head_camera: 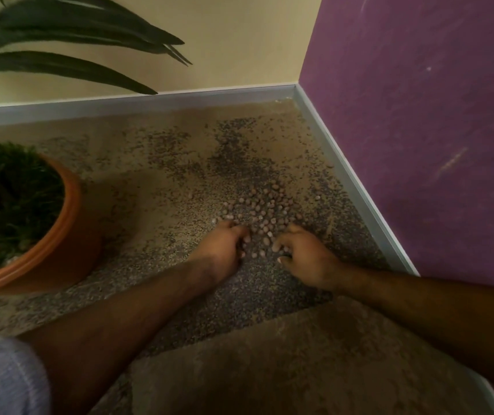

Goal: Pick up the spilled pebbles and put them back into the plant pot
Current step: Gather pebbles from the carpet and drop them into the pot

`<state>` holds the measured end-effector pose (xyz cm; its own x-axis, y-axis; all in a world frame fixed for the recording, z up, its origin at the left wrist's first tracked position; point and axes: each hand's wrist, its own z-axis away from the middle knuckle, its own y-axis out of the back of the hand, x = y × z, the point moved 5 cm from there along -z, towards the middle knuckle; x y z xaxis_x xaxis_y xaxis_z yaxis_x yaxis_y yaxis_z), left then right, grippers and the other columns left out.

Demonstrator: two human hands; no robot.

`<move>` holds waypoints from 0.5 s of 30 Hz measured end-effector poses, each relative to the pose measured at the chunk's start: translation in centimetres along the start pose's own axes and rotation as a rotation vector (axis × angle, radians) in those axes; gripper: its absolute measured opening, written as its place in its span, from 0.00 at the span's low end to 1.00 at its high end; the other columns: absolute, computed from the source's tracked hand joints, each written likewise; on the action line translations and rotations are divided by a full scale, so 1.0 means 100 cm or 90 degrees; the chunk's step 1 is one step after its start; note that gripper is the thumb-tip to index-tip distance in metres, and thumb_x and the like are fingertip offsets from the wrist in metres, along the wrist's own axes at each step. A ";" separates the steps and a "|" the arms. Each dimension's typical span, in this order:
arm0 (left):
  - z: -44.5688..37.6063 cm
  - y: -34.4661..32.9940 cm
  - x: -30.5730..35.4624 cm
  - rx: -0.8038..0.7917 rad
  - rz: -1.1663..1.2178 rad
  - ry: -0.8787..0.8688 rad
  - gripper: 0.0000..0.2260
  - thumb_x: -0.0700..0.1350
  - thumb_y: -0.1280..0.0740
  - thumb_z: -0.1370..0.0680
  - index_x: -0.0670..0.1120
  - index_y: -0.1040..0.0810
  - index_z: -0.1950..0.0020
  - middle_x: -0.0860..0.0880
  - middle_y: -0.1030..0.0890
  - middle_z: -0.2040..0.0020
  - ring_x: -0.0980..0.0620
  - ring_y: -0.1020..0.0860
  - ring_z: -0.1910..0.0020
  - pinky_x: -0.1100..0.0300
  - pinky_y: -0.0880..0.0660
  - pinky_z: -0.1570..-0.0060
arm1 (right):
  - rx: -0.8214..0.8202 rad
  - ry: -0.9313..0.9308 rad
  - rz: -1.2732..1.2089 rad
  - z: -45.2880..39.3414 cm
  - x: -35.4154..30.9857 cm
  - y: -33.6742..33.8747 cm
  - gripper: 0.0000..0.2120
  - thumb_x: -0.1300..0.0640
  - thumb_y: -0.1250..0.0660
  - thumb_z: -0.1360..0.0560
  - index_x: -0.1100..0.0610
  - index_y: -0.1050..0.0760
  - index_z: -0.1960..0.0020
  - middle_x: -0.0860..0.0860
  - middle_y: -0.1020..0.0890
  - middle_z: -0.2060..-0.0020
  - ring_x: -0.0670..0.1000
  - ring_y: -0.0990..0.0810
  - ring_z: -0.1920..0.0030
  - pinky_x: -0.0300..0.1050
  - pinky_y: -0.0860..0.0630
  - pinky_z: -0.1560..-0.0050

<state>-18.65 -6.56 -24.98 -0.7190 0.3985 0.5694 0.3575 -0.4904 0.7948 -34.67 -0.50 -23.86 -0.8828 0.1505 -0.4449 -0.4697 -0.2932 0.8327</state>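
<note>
Several small round brownish pebbles [262, 209] lie scattered on the speckled floor near the room's corner. My left hand [221, 248] rests on the floor at the near left edge of the pile, fingers curled around pebbles. My right hand [305, 254] sits at the near right edge, fingers bent inward with pebbles under the fingertips. The two hands face each other across a narrow strip of pebbles. The orange plant pot [69, 223] stands at the left, filled with dark green foliage, well apart from both hands.
A grey skirting board [150, 103] runs along the cream wall and down the purple wall [419, 130] on the right. Long dark leaves [75, 37] hang at top left. A rug edge [284, 354] lies below my arms.
</note>
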 end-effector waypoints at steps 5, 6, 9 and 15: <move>-0.003 0.006 0.006 -0.002 -0.046 -0.012 0.13 0.41 0.31 0.27 0.50 0.21 0.42 0.47 0.27 0.43 0.48 0.24 0.47 0.61 0.27 0.47 | 0.038 0.002 -0.074 -0.002 -0.006 0.004 0.05 0.65 0.33 0.26 0.58 0.20 0.53 0.55 0.21 0.46 0.50 0.23 0.50 0.45 0.24 0.43; -0.003 0.007 0.007 -0.002 -0.045 -0.013 0.12 0.41 0.32 0.27 0.50 0.20 0.45 0.47 0.25 0.43 0.48 0.24 0.46 0.60 0.26 0.46 | 0.048 0.001 -0.085 -0.004 -0.008 0.006 0.05 0.65 0.33 0.26 0.58 0.20 0.53 0.54 0.20 0.48 0.50 0.23 0.51 0.45 0.23 0.44; -0.003 0.011 0.004 0.011 -0.018 0.009 0.10 0.38 0.31 0.28 0.50 0.18 0.50 0.49 0.21 0.47 0.50 0.22 0.48 0.64 0.28 0.48 | 0.077 -0.003 -0.086 -0.011 -0.014 0.008 0.08 0.66 0.34 0.27 0.58 0.20 0.51 0.52 0.22 0.50 0.51 0.22 0.51 0.43 0.24 0.47; 0.001 0.017 0.000 0.030 0.102 0.048 0.08 0.36 0.31 0.29 0.48 0.17 0.54 0.50 0.16 0.54 0.54 0.19 0.56 0.63 0.24 0.52 | 0.002 0.038 -0.030 -0.018 -0.030 -0.001 0.19 0.64 0.29 0.29 0.56 0.26 0.39 0.53 0.31 0.42 0.51 0.24 0.52 0.42 0.25 0.48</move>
<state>-18.01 -7.35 -23.63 -0.6931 0.2583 0.6730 0.4972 -0.5047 0.7057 -32.01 -2.61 -23.21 -0.8580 0.1076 -0.5023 -0.5107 -0.2841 0.8115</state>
